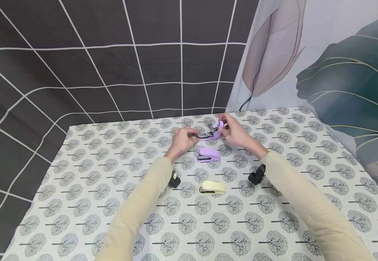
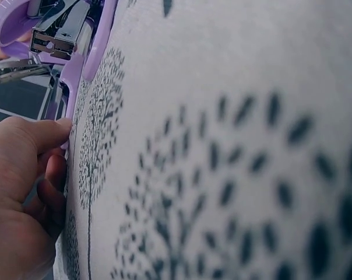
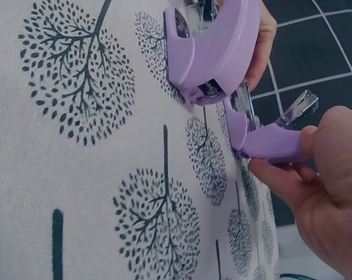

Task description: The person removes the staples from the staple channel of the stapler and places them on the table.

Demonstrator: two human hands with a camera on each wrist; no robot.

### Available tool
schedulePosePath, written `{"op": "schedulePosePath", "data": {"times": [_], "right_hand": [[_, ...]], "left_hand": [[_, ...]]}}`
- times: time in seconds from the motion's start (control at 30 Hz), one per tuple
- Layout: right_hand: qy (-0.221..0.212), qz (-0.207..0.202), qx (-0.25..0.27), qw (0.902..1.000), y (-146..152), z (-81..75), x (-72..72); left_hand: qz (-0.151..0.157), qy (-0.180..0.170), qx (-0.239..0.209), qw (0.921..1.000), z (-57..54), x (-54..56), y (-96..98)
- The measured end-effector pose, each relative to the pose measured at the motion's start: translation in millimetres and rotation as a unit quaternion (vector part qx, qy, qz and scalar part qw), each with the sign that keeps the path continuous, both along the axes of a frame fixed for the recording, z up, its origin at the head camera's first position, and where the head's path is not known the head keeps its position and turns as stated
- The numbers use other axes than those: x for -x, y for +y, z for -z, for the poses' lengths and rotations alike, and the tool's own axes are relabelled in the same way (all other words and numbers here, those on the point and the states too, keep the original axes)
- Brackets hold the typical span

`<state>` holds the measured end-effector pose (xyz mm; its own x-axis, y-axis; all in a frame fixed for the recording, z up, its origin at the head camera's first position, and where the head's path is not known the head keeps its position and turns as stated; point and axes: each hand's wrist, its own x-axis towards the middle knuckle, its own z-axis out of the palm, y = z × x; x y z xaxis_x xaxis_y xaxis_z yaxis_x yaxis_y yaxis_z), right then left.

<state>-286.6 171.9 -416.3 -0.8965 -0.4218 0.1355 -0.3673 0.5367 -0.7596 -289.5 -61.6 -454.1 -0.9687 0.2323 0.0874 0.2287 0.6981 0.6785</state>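
Observation:
Toward the far side of the table, a purple stapler (image 1: 212,137) stands with its top swung up, showing the metal inside. My left hand (image 1: 181,140) pinches the front end of its base between thumb and fingers. On the other side, my right hand (image 1: 235,132) grips the raised purple top, as the right wrist view also shows with the thumb on the cover (image 3: 278,144). A second purple stapler (image 1: 209,154), closed, lies just nearer than the opened one. Nearer still lies a cream-yellow stapler (image 1: 212,187), also closed. No hand touches these two.
A white cloth with grey tree prints (image 1: 110,203) covers the table. Behind it hangs a dark cloth with white grid lines (image 1: 110,69), and a leaf-patterned curtain (image 1: 345,83) hangs at the right. A thin dark cord (image 1: 246,103) lies by the back edge.

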Motion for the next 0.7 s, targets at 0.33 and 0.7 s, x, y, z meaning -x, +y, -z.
{"op": "schedulePosePath", "data": {"times": [0.33, 0.7], "right_hand": [[-0.022, 0.031, 0.005, 0.9993, 10.6, 7.1, -1.8], [-0.063, 0.021, 0.096, 0.9931, 20.7, 18.9, -1.8]], "left_hand": [[0.001, -0.002, 0.007, 1.0000, -1.8, -0.6, -0.9], [0.009, 0.004, -0.001, 1.0000, 0.1, 0.8, -2.1]]}}
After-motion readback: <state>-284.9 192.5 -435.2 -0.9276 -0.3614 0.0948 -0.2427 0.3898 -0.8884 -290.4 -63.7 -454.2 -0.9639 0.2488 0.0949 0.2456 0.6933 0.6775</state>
